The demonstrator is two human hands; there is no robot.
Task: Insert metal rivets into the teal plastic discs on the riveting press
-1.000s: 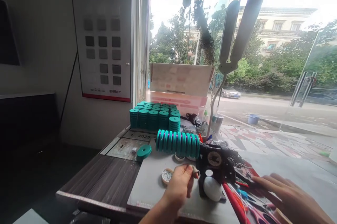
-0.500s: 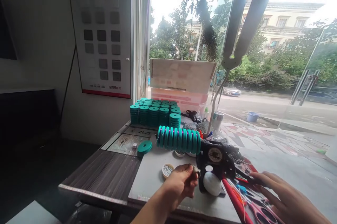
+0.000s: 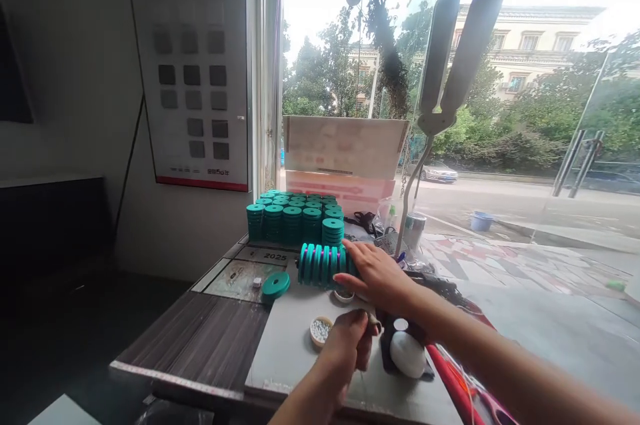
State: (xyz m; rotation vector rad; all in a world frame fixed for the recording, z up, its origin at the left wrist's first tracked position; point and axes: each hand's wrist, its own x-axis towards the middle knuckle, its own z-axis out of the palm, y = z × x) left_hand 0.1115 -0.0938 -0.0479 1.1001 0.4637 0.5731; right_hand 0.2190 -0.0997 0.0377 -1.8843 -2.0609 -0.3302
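— Head view: where is the right hand [image 3: 380, 273]?
— Centre frame, fingers spread over the row of teal discs [image 3: 320, 264]. They look rigid, light, loose on edge; best gripped by the rims.
— The left hand [image 3: 347, 345]?
— Lower centre, pinching a small grey piece [image 3: 373, 325] beside the bead dish [image 3: 320, 330].
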